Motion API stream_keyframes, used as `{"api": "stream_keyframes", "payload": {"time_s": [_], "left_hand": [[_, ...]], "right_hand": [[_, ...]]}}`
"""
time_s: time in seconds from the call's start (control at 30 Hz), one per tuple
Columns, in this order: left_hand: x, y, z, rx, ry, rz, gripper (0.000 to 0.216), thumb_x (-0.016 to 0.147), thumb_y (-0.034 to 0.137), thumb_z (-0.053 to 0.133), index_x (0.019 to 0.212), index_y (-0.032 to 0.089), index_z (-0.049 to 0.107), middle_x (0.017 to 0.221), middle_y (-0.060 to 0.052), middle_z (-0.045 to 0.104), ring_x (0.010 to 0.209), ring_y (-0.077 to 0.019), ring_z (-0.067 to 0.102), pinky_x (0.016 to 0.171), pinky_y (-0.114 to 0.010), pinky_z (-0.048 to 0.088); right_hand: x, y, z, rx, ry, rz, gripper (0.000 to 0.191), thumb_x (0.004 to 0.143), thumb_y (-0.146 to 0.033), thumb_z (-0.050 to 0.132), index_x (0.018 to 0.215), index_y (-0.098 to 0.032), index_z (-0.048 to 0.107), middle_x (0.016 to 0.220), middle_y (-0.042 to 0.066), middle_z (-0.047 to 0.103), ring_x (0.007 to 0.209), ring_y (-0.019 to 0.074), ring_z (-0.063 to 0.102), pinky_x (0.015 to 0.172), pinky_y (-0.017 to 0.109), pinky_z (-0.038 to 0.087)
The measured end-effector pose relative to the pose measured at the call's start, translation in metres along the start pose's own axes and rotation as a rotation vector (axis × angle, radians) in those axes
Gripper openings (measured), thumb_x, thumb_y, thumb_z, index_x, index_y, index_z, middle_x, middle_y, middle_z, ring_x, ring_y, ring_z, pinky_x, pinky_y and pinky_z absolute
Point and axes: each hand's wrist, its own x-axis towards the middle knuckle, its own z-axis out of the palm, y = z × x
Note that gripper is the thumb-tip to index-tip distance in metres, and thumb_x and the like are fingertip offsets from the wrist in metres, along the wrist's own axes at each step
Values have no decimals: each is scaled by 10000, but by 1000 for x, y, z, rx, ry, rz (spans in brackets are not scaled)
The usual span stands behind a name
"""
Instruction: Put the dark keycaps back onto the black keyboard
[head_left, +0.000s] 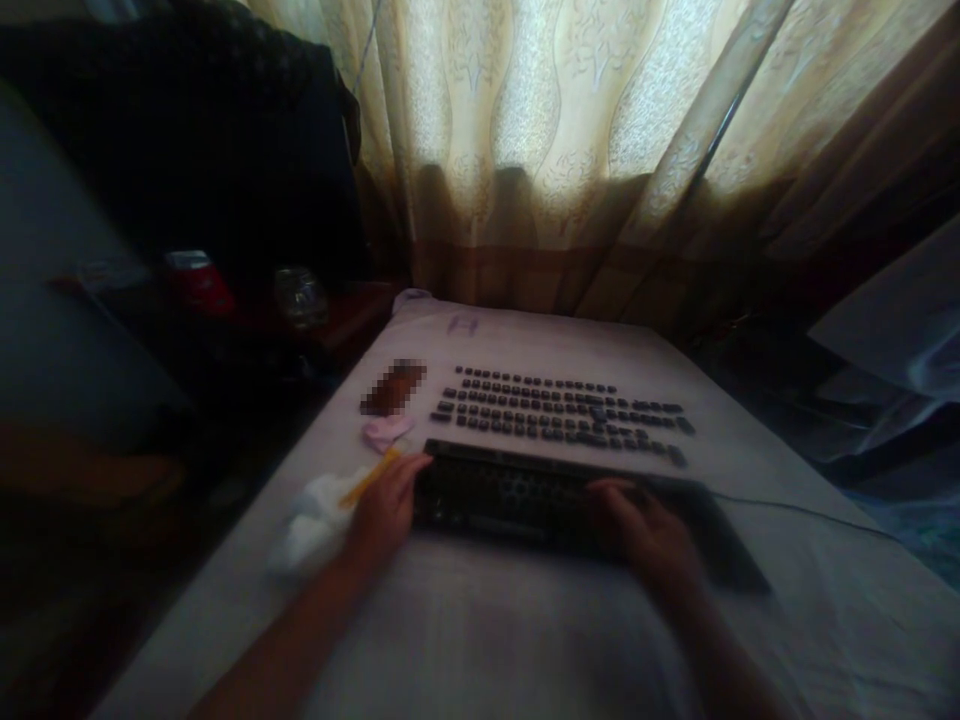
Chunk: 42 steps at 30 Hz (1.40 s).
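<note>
Dim, soft-focus; backlit curtain [570, 130] only light; dark, warped edges.

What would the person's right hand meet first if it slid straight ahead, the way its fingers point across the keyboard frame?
The right hand rests on the dark keyboard frame, fingers pointing away from the person. Going straight on, it would probably leave the frame's far edge and reach the rows of loose keycaps on the white sheet; depth is unclear.

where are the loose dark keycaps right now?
In the head view, the loose dark keycaps lie in rows on the pale sheet-covered surface, just beyond the black keyboard frame that both hands touch, right of a small pink object.
</note>
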Motion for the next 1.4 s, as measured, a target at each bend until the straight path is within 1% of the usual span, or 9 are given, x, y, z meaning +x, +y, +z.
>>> {"api": "stream_keyframes", "payload": {"time_s": [0.13, 0.33, 0.43, 0.53, 0.73, 0.93, 1.13, 1.3, 1.4], "left_hand": [[5, 8, -2, -80, -64, 43, 342, 936, 160, 373, 1170, 185, 621, 1157, -76, 701, 1073, -168, 660, 924, -334, 552], [29, -1, -19, 15, -118, 157, 309, 935, 184, 436, 1186, 151, 612, 1169, -100, 693, 1107, -204, 635, 983, -399, 506], [31, -7, -13, 38, -172, 162, 304, 941, 194, 436, 1186, 151, 611, 1185, -101, 688, 1120, -211, 626, 987, -414, 499], [24, -11, -1, 8, -222, 134, 325, 949, 186, 414, 1217, 155, 594, 1240, -107, 660, 1164, -212, 600, 1002, -419, 488], [16, -11, 5, -41, -268, 90, 333, 956, 199, 421, 1251, 180, 576, 1271, -100, 639, 1189, -218, 578, 1028, -436, 469], [15, -11, 6, -25, -287, 112, 376, 949, 159, 400, 1298, 166, 540, 1320, -108, 606, 1232, -221, 543, 1058, -451, 445], [14, -11, 7, -33, -288, 117, 400, 944, 149, 391, 1320, 155, 527, 1362, -119, 575, 1261, -226, 519, 1063, -457, 444], [14, -10, 6, -42, -298, 119, 420, 940, 144, 392, 1338, 168, 522, 1386, -111, 561, 1283, -220, 509, 1079, -453, 432], [13, -11, 5, -36, -319, 114, 428, 944, 152, 382, 1352, 165, 509, 1415, -108, 536, 1314, -216, 481, 1099, -452, 410]], "right_hand": [[-6, -7, 19, 67, -110, 21, 328, 742, -495, 662, 907, -212, 653, 656, 17, 667, 571, 186, 661, 515, 279, 545], [-19, -31, 60, 188, -309, 108, 257, 754, -415, 657, 905, -214, 603, 736, 18, 692, 690, 206, 723, 646, 324, 602], [-23, -39, 79, 218, -406, 131, 257, 758, -376, 638, 947, -208, 594, 758, 25, 704, 733, 215, 733, 676, 339, 607], [-24, -40, 90, 171, -457, 107, 231, 770, -336, 615, 964, -211, 599, 725, 12, 705, 704, 205, 727, 652, 324, 602], [-24, -35, 101, -35, -457, -4, 150, 769, -286, 624, 907, -229, 628, 738, 4, 718, 656, 184, 697, 593, 279, 567], [-29, -36, 108, -134, -485, -59, 132, 795, -280, 614, 914, -224, 616, 724, 11, 719, 626, 182, 692, 590, 273, 555], [-28, -38, 108, -248, -497, -208, 140, 786, -234, 616, 926, -232, 611, 835, 39, 727, 711, 193, 703, 640, 287, 553], [-19, -40, 112, -239, -600, -176, 94, 826, -226, 568, 919, -235, 571, 794, 20, 737, 671, 182, 706, 617, 269, 535], [-22, -37, 117, -257, -562, -208, 85, 834, -214, 549, 914, -242, 549, 787, 14, 724, 689, 181, 705, 632, 262, 533]]}}
